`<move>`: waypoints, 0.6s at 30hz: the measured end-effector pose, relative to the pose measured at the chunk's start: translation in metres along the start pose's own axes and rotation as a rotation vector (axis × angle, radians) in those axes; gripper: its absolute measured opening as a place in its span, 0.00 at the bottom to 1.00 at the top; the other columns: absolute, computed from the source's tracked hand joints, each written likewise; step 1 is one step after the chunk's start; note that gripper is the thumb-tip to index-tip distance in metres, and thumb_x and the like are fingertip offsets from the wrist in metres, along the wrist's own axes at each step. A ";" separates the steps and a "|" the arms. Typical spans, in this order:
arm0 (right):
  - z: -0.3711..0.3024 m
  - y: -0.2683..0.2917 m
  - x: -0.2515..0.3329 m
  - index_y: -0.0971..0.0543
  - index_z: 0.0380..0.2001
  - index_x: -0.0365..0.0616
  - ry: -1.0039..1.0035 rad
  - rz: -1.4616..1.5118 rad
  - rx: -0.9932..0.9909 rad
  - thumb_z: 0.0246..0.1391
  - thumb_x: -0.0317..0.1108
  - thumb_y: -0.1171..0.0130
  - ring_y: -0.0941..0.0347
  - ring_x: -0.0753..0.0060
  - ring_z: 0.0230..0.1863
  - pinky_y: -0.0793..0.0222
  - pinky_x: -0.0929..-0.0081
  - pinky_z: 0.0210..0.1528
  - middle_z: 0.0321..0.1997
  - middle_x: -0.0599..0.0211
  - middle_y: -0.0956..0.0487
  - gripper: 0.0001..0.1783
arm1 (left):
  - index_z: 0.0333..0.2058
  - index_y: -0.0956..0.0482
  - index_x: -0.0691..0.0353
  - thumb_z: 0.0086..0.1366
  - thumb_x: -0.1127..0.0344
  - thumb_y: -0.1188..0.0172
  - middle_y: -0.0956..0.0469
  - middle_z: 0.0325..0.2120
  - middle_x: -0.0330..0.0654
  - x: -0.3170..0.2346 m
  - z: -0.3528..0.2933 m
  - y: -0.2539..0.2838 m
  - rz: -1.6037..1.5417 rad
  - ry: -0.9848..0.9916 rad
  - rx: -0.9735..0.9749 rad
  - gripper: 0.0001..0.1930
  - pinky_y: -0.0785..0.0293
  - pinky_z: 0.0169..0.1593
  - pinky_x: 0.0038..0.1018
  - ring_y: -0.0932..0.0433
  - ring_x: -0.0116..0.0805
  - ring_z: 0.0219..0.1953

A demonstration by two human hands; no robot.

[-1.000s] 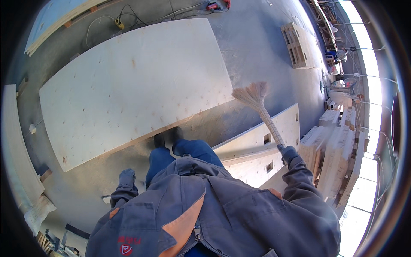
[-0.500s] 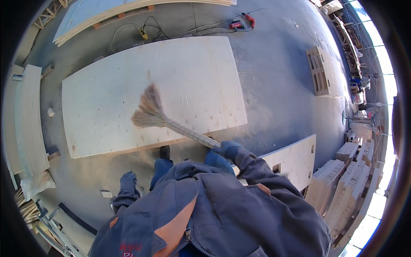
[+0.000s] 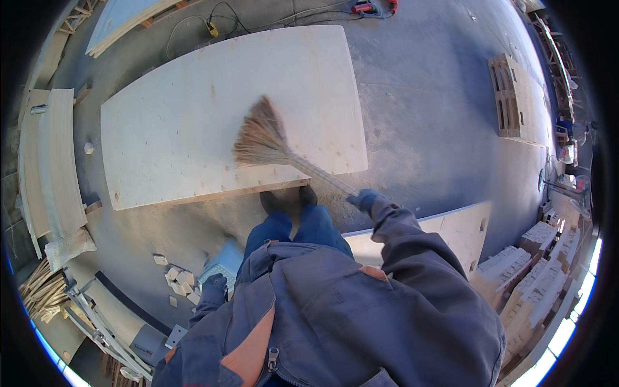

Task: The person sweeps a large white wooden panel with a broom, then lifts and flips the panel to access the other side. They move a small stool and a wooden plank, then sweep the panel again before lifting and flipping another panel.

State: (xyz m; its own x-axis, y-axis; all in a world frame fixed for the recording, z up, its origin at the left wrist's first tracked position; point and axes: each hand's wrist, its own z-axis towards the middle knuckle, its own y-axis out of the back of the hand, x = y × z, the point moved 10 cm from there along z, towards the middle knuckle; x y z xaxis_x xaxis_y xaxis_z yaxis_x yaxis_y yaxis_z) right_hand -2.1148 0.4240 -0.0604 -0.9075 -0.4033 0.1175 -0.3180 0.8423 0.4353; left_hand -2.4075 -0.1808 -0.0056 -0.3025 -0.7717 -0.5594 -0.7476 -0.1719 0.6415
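Note:
My gloved right hand [image 3: 366, 200] is closed around the end of a straw broom's pale handle. The broom [image 3: 263, 137] reaches forward and left, its brown bristles fanned out over a large pale plywood sheet [image 3: 174, 122]. Whether the bristles press on the sheet is hard to tell. Sparse dark marks dot the sheet's surface. At my left side, my gloved left hand [image 3: 215, 284] hangs low with loosely open fingers and nothing visible in it. It overlaps a light blue plastic crate [image 3: 224, 258] in the view.
White blocks [image 3: 180, 280] lie beside the crate. Long boards [image 3: 61, 161] are stacked at the left. Another panel [image 3: 451, 229] lies at my right, near stacked timber [image 3: 538, 271]. A wooden pallet [image 3: 506, 97] stands farther right. Cords and a red power tool [image 3: 365, 8] lie beyond the sheet.
The view has shifted, and the plywood sheet now sits higher in it. The broom and my right hand have moved right across the picture. The blue crate has come into view beside my left hand.

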 end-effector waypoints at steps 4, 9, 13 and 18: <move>-0.090 0.001 -0.135 0.21 0.26 0.36 -0.173 0.262 -0.044 0.50 0.62 0.43 0.27 0.60 0.16 0.34 0.63 0.20 0.16 0.57 0.25 0.33 | 0.40 0.23 0.66 0.59 0.64 0.42 0.23 0.28 0.42 -0.023 0.039 -0.026 -0.562 0.569 0.071 0.13 0.30 0.30 0.26 0.26 0.29 0.25; -0.195 -0.026 -0.222 0.21 0.29 0.38 -0.549 0.510 -0.075 0.51 0.61 0.42 0.33 0.66 0.12 0.42 0.64 0.15 0.15 0.61 0.28 0.30 | 0.31 0.23 0.61 0.59 0.62 0.44 0.27 0.20 0.36 -0.011 0.098 -0.070 -0.392 0.320 0.167 0.08 0.34 0.23 0.25 0.32 0.26 0.18; -0.272 -0.067 -0.258 0.23 0.27 0.39 -0.764 0.794 -0.135 0.53 0.60 0.44 0.34 0.64 0.11 0.42 0.63 0.12 0.13 0.59 0.30 0.30 | 0.27 0.25 0.60 0.61 0.63 0.47 0.29 0.18 0.35 -0.091 0.124 -0.070 -0.706 0.380 0.016 0.08 0.36 0.24 0.23 0.32 0.25 0.19; -0.296 -0.076 -0.255 0.24 0.23 0.34 -0.450 0.671 -0.205 0.54 0.62 0.45 0.31 0.60 0.12 0.36 0.63 0.14 0.14 0.55 0.28 0.33 | 0.27 0.23 0.59 0.60 0.64 0.47 0.28 0.18 0.35 -0.077 0.123 -0.086 -0.770 0.339 0.053 0.07 0.34 0.25 0.24 0.30 0.26 0.20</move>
State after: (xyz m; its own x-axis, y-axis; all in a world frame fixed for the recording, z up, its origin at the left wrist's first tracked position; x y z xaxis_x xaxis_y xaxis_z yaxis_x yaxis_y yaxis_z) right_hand -1.7780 0.3573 0.1407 -0.9233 0.3790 0.0613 0.3464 0.7533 0.5591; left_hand -2.3929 -0.0316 -0.0823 0.4912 -0.5940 -0.6371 -0.7015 -0.7033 0.1150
